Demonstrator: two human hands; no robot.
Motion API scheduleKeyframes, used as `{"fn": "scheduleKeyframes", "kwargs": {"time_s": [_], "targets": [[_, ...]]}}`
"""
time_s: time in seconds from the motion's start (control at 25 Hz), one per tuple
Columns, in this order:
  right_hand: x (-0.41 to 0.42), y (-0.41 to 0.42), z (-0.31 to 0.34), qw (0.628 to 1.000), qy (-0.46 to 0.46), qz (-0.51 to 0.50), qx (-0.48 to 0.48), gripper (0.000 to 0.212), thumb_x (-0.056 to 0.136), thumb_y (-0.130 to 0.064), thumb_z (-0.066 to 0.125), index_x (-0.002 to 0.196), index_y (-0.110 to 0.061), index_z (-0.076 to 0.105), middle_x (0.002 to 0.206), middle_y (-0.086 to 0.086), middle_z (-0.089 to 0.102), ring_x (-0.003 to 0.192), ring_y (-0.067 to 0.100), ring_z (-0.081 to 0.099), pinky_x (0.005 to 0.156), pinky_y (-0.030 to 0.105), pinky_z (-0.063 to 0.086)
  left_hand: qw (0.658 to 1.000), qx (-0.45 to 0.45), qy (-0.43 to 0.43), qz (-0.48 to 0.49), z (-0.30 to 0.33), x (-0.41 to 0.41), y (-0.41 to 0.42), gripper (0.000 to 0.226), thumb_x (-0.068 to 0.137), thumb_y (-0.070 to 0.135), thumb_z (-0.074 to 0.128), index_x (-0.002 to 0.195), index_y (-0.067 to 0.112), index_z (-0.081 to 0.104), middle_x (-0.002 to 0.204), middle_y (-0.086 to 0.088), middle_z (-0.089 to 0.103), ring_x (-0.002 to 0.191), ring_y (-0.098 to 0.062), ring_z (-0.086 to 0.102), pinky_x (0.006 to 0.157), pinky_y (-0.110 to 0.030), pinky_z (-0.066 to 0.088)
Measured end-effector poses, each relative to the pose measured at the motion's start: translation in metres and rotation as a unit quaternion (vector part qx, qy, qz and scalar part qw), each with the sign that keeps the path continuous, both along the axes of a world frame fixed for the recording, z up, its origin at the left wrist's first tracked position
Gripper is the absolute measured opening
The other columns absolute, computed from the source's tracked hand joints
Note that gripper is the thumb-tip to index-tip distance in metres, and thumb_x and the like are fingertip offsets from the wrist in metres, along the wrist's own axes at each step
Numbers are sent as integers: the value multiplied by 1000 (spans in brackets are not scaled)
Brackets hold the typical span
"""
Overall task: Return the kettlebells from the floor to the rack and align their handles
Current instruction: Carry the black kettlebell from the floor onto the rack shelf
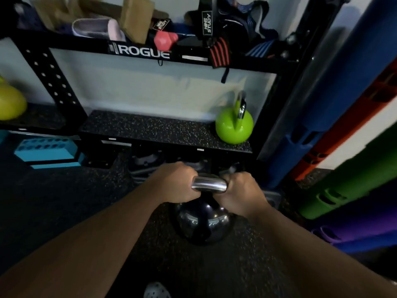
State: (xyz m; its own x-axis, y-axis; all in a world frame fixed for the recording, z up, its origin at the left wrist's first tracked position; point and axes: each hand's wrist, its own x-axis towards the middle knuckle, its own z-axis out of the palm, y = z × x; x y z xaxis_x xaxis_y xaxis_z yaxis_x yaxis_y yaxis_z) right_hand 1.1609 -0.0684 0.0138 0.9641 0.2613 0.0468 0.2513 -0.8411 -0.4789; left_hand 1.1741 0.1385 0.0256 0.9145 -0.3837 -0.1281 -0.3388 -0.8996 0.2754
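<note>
Both bare forearms reach down from the camera, left hand (178, 182) and right hand (240, 191) curled tight around the steel handle (208, 185) of a dark, glossy round kettlebell (203, 222), low over the speckled black rubber floor (86, 201) just before the rack; whether it rests there, I cannot tell. Beyond, a lime-green kettlebell (234, 126) already stands at the right end of the black rack's speckled shelf (146, 127). Judging by this, one is returned, the dark one awaits shelving, and handle alignment remains.
</note>
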Motion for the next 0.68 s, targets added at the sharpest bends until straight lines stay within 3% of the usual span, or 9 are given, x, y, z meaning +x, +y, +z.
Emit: {"fn": "scheduleKeyframes", "kwargs": {"time_s": [0.2,0.32,0.4,0.52,0.68], "targets": [[146,53,-31,1000,5,18,-20,18,66,-34,61,75,-22,68,67,0,70,64,22,66,56,22,43,1000,-4,6,4,-33,136,56,25,70,43,64,58,34,45,54,12,53,48,0,51,43,-20,33],[216,74,-50,1000,-15,18,-4,15,66,-29,64,76,-20,70,64,1,70,59,20,65,47,10,32,1000,11,-3,-3,-44,205,76,9,76,36,68,75,31,61,60,13,57,49,1,54,42,-17,34],[262,85,-64,999,-42,4,3,16,65,-28,66,79,-20,71,66,1,72,59,18,65,45,5,26,1000,13,-16,5,-52,252,82,11,78,31,69,88,25,66,68,10,62,54,-5,58,46,-21,42],[326,94,-82,997,-82,-16,2,23,67,-29,68,87,-21,73,72,3,75,68,21,70,53,14,38,998,13,-52,30,-65,311,84,18,79,26,69,97,20,68,81,1,69,62,-16,61,56,-28,48],[388,97,-93,992,-120,-13,30,32,68,-20,71,100,-23,69,76,10,75,75,32,70,60,31,53,996,-15,-71,50,-83,370,77,24,82,19,73,105,14,67,91,-5,71,69,-18,61,64,-32,53]]}}
